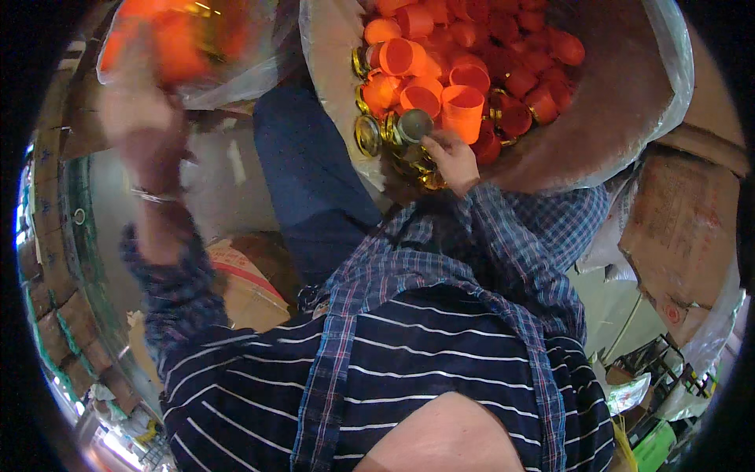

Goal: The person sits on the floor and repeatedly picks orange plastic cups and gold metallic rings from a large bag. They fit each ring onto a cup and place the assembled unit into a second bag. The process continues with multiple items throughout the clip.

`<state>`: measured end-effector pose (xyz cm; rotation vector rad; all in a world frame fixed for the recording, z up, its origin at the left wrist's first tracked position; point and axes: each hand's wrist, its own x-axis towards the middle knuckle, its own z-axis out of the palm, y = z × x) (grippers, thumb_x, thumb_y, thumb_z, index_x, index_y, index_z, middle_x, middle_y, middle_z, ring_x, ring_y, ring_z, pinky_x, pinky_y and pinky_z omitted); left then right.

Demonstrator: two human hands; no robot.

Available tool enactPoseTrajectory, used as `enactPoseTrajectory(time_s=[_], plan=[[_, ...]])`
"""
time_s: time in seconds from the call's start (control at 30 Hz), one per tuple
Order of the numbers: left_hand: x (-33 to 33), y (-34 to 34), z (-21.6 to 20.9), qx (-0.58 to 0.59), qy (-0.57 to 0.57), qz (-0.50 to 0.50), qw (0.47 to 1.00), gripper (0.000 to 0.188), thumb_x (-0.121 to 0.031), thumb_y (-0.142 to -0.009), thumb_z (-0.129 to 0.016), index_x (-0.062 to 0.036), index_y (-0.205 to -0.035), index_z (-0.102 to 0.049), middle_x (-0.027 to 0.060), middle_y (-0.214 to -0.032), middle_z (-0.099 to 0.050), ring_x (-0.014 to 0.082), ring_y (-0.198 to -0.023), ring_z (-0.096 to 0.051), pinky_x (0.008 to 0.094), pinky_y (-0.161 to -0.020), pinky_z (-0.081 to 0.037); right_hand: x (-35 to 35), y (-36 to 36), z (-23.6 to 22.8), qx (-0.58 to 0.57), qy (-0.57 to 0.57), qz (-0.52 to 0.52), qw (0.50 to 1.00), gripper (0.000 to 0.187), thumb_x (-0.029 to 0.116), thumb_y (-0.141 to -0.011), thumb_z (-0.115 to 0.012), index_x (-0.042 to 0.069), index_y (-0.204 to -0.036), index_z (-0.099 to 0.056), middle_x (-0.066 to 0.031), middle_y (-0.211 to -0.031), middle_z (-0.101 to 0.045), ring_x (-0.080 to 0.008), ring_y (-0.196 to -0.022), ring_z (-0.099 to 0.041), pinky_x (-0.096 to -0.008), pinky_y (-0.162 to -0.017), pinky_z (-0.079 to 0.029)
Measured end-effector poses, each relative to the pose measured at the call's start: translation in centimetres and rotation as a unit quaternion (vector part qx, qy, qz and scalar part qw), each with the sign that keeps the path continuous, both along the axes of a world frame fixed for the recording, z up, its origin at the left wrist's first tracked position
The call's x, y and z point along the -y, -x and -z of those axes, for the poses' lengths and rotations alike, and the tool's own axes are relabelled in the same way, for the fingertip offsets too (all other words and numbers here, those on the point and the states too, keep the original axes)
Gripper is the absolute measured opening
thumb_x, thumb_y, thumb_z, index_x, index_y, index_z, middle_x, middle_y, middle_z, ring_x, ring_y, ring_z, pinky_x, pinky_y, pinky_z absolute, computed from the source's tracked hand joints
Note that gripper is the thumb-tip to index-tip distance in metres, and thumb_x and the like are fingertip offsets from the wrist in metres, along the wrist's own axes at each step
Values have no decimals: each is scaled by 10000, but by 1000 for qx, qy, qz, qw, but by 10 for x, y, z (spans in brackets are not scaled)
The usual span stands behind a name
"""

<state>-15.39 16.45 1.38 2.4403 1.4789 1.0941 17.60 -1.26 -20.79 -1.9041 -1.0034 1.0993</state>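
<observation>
My right hand (454,161) is at the near edge of a large plastic-lined container (621,149). Its fingers are closed at the rim of a round lid (414,126) with a grey inner face. Just beyond those fingers an orange plastic cup (462,112) stands mouth up among several more orange cups. Gold-coloured lids (367,135) lie along the container's left side. At the upper left my left hand (141,110) is smeared by motion, over or beside a second lined container with blurred orange pieces (169,47); its fingers cannot be made out.
Between the two containers is my leg in dark trousers (303,181). An opened cardboard carton (248,275) lies below my left arm. Cardboard (680,236) stands at the right, with a black crate (657,366) below it. Stacked cartons (75,322) line the left edge.
</observation>
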Motion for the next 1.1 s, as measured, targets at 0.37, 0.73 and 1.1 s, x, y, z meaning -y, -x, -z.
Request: enactPoseTrajectory(time_s=[0.37,0.73,1.1], plan=[[-34,-126,69,-164,14,212,963,388,-342,-937,-605,-49,-1188,-649,151,-1082,-691,294,-1087,-630,424,-1012,-426,-33,-1,88,177,88,4,980,345,312,-849,-647,21,-1025,-706,-257,-975,-690,-410,-960,-664,-486,-844,-525],[35,-287,237,-130,339,316,877,309,-314,-932,-597,-8,-975,-604,193,-927,-666,372,-957,-613,449,-843,-463,56,-55,-43,140,-32,75,987,309,263,-879,-678,-7,-1027,-662,-217,-968,-690,-345,-898,-684,-400,-822,-526],[112,-210,90,611,654,122,430,286,-216,-1038,-494,-5,-1213,-576,98,-1192,-647,217,-1075,-641,372,-966,-504,28,-4,-102,48,-417,59,906,515,65,-763,-782,54,-1073,-371,-300,-1366,-511,-323,-1241,-535,-404,-1077,-381]])
